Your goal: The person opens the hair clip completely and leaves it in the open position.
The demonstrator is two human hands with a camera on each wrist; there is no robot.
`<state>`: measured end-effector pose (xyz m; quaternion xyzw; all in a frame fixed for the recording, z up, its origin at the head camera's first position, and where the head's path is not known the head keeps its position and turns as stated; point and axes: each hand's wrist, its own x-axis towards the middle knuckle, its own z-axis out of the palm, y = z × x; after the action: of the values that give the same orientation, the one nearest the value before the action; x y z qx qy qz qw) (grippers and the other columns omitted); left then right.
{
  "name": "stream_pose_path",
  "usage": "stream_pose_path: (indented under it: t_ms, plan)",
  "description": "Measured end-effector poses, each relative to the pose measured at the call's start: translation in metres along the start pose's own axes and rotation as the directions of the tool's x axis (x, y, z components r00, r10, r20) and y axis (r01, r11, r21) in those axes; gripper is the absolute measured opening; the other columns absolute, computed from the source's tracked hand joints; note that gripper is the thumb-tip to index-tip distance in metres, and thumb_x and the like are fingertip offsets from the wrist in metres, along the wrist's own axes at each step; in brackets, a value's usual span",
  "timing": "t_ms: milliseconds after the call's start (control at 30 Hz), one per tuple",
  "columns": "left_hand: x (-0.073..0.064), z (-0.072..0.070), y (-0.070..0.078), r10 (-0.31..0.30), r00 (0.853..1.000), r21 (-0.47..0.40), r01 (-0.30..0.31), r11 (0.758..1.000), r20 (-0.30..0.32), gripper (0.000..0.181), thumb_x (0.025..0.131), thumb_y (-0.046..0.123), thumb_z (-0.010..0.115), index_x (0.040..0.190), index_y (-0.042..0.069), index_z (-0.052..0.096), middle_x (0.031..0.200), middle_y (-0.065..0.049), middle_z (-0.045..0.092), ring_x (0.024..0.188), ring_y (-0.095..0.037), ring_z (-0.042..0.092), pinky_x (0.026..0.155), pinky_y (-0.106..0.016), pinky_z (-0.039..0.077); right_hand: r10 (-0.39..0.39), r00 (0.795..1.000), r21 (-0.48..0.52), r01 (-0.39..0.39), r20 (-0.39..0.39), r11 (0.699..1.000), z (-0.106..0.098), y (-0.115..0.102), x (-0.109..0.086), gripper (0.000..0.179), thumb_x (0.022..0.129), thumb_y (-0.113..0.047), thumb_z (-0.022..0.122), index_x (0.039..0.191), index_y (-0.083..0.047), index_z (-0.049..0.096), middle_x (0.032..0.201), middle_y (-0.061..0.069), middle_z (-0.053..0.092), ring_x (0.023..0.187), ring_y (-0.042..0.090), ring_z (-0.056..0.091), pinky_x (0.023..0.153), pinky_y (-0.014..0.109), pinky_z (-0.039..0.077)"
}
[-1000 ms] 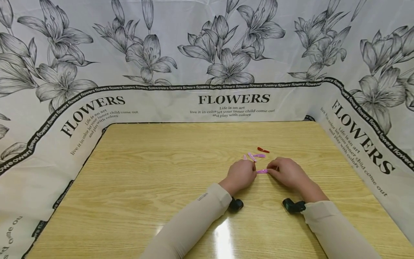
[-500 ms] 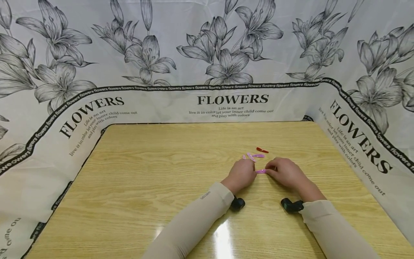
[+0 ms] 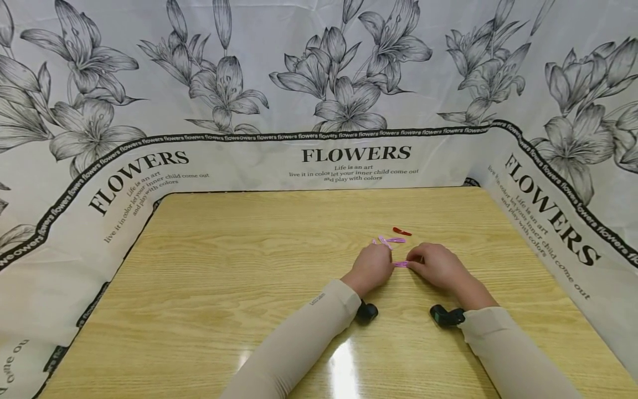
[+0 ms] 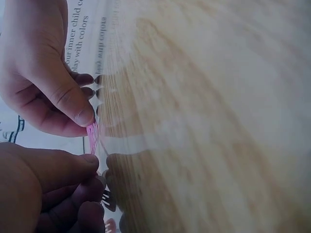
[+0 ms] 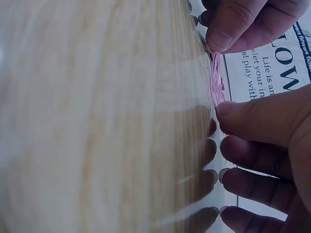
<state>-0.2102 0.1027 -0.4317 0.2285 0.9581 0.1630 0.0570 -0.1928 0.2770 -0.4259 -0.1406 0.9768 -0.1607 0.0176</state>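
Note:
Between the two hands lies a pink snap hair clip (image 3: pixel 400 264), just over the table. My left hand (image 3: pixel 369 269) pinches its left end between thumb and fingers. At the opposite end, the thumb and fingertips of my right hand (image 3: pixel 440 267) pinch it. The right wrist view shows the clip (image 5: pixel 217 80) spanning the short gap between both thumbs, its ends hidden under the fingertips. Right behind the left hand, a pale pink hair clip (image 3: pixel 385 242) and a lilac one (image 3: pixel 397 240) lie touching or overlapping. Farther back is a red hair clip (image 3: pixel 402 231).
The wood-grain table (image 3: pixel 224 266) is glossy and reflects the hands. A white curtain (image 3: pixel 249 160) printed with flowers and lettering stands round its back and sides. Black wrist cameras (image 3: pixel 368 312) hang below both cuffs.
The right fingertips have come slightly nearer the left hand, so a little less of the held clip shows. The whole head view has shifted slightly; the other clips lie as before.

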Motion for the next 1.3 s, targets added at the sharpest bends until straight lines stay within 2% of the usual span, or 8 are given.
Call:
stream_pose_path:
  t_ms: [200, 400, 700, 900, 1133, 1300]
  plan:
    - [-0.001, -0.001, 0.000, -0.016, 1.000, -0.023, 0.016, 1.000, 0.010, 0.020, 0.095, 0.024, 0.061, 0.078, 0.015, 0.070, 0.071, 0.007, 0.065, 0.058, -0.007, 0.053, 0.054, -0.021, 0.042, 0.006, 1.000, 0.014, -0.006, -0.004, 1.000, 0.000, -0.001, 0.000, 0.011, 0.091, -0.019, 0.067, 0.092, -0.008, 0.071, 0.085, 0.004, 0.068, 0.076, 0.018, 0.060, 0.073, 0.043, 0.050]
    - [-0.001, 0.000, -0.004, 0.005, 1.000, -0.066, -0.005, 0.998, -0.002, 0.018, 0.095, 0.022, 0.060, 0.082, 0.015, 0.071, 0.074, 0.007, 0.066, 0.060, -0.007, 0.054, 0.054, -0.019, 0.042, -0.001, 1.000, 0.015, 0.001, -0.018, 1.000, 0.001, -0.001, -0.001, 0.011, 0.091, -0.020, 0.067, 0.088, -0.011, 0.071, 0.081, 0.001, 0.067, 0.073, 0.015, 0.057, 0.072, 0.041, 0.049]
    - [-0.002, -0.001, -0.013, 0.041, 0.994, -0.135, -0.055, 0.989, -0.106, 0.016, 0.094, 0.020, 0.060, 0.087, 0.014, 0.074, 0.079, 0.007, 0.069, 0.069, -0.005, 0.057, 0.062, -0.016, 0.043, -0.022, 0.999, 0.069, 0.025, -0.039, 0.997, 0.001, -0.002, 0.000, 0.006, 0.092, -0.016, 0.066, 0.091, -0.011, 0.068, 0.086, 0.002, 0.067, 0.078, 0.016, 0.058, 0.075, 0.041, 0.049]
    - [-0.005, -0.003, -0.020, 0.045, 0.985, -0.274, -0.091, 0.958, -0.169, 0.019, 0.093, 0.017, 0.060, 0.077, 0.014, 0.070, 0.073, 0.008, 0.063, 0.062, -0.004, 0.049, 0.056, -0.015, 0.039, 0.016, 0.999, 0.153, -0.010, -0.040, 0.988, -0.002, -0.004, 0.000, 0.008, 0.094, -0.018, 0.064, 0.096, -0.012, 0.068, 0.092, 0.003, 0.068, 0.083, 0.017, 0.059, 0.076, 0.040, 0.048]
    - [-0.007, -0.010, -0.027, 0.054, 0.975, -0.375, -0.133, 0.918, -0.216, 0.017, 0.094, 0.016, 0.059, 0.082, 0.012, 0.071, 0.070, 0.006, 0.060, 0.060, -0.004, 0.048, 0.055, -0.015, 0.038, 0.064, 0.994, 0.240, -0.041, -0.088, 0.970, -0.002, -0.007, -0.001, 0.013, 0.096, -0.022, 0.062, 0.102, -0.013, 0.069, 0.097, 0.004, 0.070, 0.088, 0.019, 0.062, 0.076, 0.036, 0.048]
    - [-0.010, -0.015, -0.033, 0.031, 0.977, -0.466, -0.128, 0.875, -0.209, 0.015, 0.093, 0.016, 0.058, 0.084, 0.011, 0.070, 0.069, 0.006, 0.059, 0.057, -0.005, 0.047, 0.052, -0.016, 0.038, 0.079, 0.989, 0.293, -0.040, -0.123, 0.955, -0.001, -0.011, 0.000, 0.017, 0.096, -0.024, 0.061, 0.104, -0.012, 0.069, 0.097, 0.005, 0.070, 0.085, 0.017, 0.060, 0.073, 0.032, 0.047]
